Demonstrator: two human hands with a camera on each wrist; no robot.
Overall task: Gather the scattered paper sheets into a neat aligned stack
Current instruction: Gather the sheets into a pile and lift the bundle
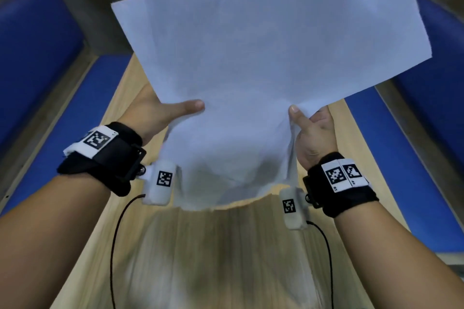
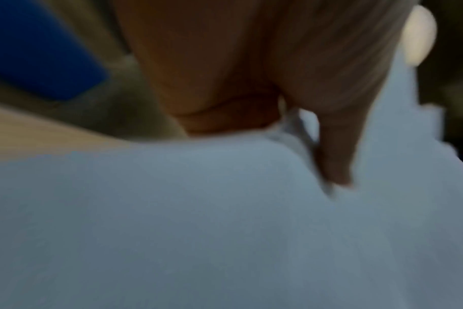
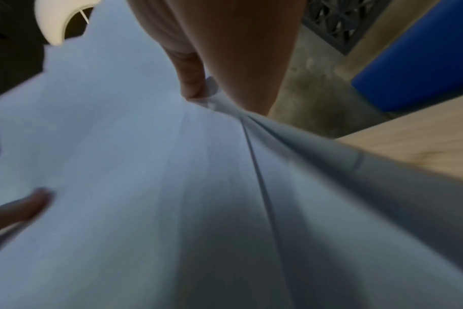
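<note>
Pale wooden table (image 1: 226, 246) under you; two blue padded seats (image 1: 32, 45), 9 and 3 o'clock. Your left hand (image 1: 153, 113) and right hand (image 1: 313, 130) each pinch misaligned white paper sheets (image 1: 263, 57), lifted at 12; count unclear.

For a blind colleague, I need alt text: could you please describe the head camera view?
Two hands hold up a loose bundle of white paper sheets above a wooden table, left hand and right hand each pinching a lower side. The sheets are misaligned, with corners fanning out. Blue seats flank the table.
</note>
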